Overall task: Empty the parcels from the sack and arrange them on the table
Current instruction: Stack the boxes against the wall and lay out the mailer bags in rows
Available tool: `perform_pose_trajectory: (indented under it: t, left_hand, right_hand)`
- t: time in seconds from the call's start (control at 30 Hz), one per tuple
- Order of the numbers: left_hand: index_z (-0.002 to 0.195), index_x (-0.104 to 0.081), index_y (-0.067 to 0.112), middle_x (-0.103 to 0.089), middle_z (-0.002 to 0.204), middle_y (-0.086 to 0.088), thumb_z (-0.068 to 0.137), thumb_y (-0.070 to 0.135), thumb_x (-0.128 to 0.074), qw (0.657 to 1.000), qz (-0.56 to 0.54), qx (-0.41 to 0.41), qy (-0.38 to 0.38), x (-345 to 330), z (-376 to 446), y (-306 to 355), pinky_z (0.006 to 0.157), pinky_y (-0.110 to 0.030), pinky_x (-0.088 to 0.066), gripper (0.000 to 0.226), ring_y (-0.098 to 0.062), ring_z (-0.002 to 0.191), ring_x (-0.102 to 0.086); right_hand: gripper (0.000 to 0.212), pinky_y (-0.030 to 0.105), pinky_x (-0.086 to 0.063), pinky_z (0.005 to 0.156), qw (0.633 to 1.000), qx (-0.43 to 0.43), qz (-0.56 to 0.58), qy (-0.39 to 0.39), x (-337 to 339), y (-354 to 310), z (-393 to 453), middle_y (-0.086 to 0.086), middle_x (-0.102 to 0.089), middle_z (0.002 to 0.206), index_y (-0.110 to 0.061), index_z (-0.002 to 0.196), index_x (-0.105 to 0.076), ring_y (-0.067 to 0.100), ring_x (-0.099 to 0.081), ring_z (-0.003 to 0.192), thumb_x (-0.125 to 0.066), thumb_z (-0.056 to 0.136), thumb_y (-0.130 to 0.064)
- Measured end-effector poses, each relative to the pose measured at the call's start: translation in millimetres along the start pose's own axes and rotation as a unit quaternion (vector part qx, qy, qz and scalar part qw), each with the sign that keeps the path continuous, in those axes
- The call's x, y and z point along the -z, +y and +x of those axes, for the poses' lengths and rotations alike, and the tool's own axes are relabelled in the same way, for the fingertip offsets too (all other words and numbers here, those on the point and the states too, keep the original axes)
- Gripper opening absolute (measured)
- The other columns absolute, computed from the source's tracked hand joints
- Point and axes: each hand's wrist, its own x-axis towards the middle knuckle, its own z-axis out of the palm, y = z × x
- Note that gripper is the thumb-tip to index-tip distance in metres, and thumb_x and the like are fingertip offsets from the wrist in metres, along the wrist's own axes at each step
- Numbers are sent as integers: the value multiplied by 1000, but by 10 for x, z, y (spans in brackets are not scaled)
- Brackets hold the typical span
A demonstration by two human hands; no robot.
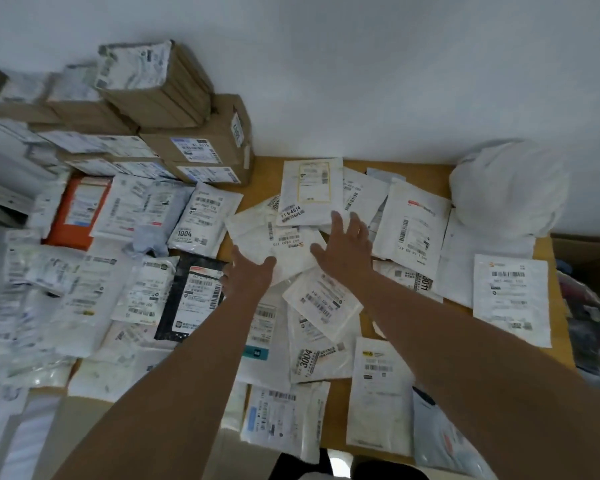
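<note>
Several white mailer parcels lie spread over the wooden table (336, 389). A flat white parcel (274, 239) with a barcode label lies in the middle. My left hand (248, 271) grips its near-left edge, thumb on top. My right hand (343, 245) lies flat with fingers spread on its right side, fingertips reaching the parcel (309, 192) marked 116-4614. A white crumpled sack (510, 188) sits at the table's far right corner against the wall.
Brown cardboard boxes (174, 133) are stacked at the back left. An orange parcel (78, 213), a black parcel (191, 299) and several white ones cover the left side. A lone white parcel (511, 299) lies near the right edge. Clothes lie beyond that edge.
</note>
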Motion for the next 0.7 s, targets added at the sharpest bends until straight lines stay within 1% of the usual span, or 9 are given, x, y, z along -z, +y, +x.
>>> perform_pose_trajectory:
  t: [0.07, 0.13, 0.2, 0.3, 0.37, 0.43, 0.5, 0.6, 0.7]
  left_hand:
    - [155, -4, 26, -20, 156, -21, 84, 54, -65, 999, -6, 14, -29, 27, 103, 31, 115, -57, -19, 97, -42, 144, -15]
    - [155, -4, 28, -19, 157, -18, 83, 54, -66, 998, -26, 18, -46, 46, 208, 72, 116, -56, -15, 98, -40, 145, -11]
    - [155, -7, 28, -21, 158, -13, 83, 53, -67, 998, -43, 17, -48, 81, 345, 116, 117, -55, -13, 97, -39, 145, -11]
    - [154, -12, 29, -24, 157, -11, 83, 48, -68, 998, -53, 8, -45, 132, 511, 217, 116, -56, -16, 93, -38, 144, -15]
    - [153, -18, 29, -29, 155, -11, 85, 39, -68, 997, -65, -7, -35, 170, 664, 290, 115, -54, -21, 85, -37, 141, -23]
    - [148, -29, 29, -32, 150, -11, 87, 24, -62, 995, -87, -32, -22, 201, 768, 348, 110, -51, -33, 70, -35, 133, -38]
    - [144, -36, 27, -29, 149, -11, 89, 8, -52, 990, -126, -62, -18, 241, 833, 374, 101, -45, -46, 61, -33, 122, -49]
    - [147, -37, 21, -23, 152, -7, 90, -4, -41, 987, -124, -104, 2, 301, 891, 375, 91, -27, -45, 62, -28, 123, -47]
    - [149, -34, 21, -22, 152, -4, 89, -6, -39, 988, -91, -121, 5, 321, 949, 398, 82, -24, -42, 66, -26, 119, -48]
  right_hand:
    - [91, 62, -24, 112, 999, -27, -20, 39, -6, -146, 250, 22, -10, 160, -23, 155, -17, 45, -14, 145, -44, 83, -73]
    - [105, 65, -9, 114, 996, -87, -6, -9, 26, -212, 503, 17, 8, 163, -28, 156, 2, 44, 4, 148, -40, 77, -85]
    - [118, 67, 0, 113, 986, -151, 25, -65, 51, -240, 739, 15, 20, 161, -29, 154, 16, 42, 17, 146, -41, 71, -91]
    - [131, 70, 0, 111, 978, -188, 38, -86, 59, -249, 940, 18, 18, 161, -29, 152, 19, 46, 17, 145, -51, 62, -92]
    - [132, 69, -9, 111, 980, -188, 24, -67, -2, -294, 1037, 19, 4, 160, -27, 153, 15, 48, 5, 145, -64, 64, -82]
    - [127, 64, -22, 108, 983, -178, 7, -36, -2, -313, 1081, 18, -13, 154, -28, 154, 9, 45, -14, 141, -74, 67, -69]
    - [118, 60, -31, 102, 987, -158, -4, -11, -7, -310, 1100, 17, -22, 145, -31, 153, 5, 43, -27, 132, -78, 72, -54]
    - [103, 55, -38, 96, 987, -156, 24, 2, 3, -307, 1091, 18, -27, 138, -36, 153, 1, 42, -33, 124, -73, 82, -30]
    - [94, 52, -37, 98, 988, -139, 70, 22, 123, -277, 1060, 20, -29, 136, -36, 154, -3, 44, -35, 122, -63, 87, -9]
